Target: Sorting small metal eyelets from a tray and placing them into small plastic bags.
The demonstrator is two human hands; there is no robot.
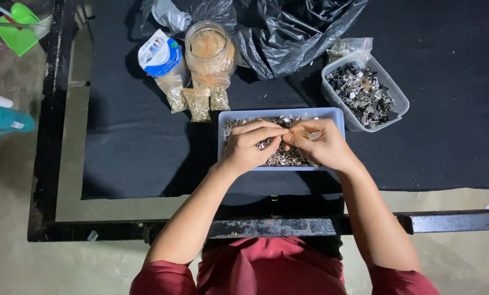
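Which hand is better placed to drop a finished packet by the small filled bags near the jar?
Left, probably. The left hand sits on the side of the blue tray nearest the small filled bags; the right hand would have to cross over it.

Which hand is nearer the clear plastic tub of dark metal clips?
Right. The right hand is just left of the clear plastic tub of dark metal clips; the left hand lies farther left.

Pale blue tray [336, 116] of silvery metal pieces [288, 157] on a black cloth [135, 153]. Clear tub [400, 101] with dark and silver clips; glossy black plastic bag [288, 33]. Red sleeves [162, 278], green scoop [20, 27], teal bottle [6, 119].
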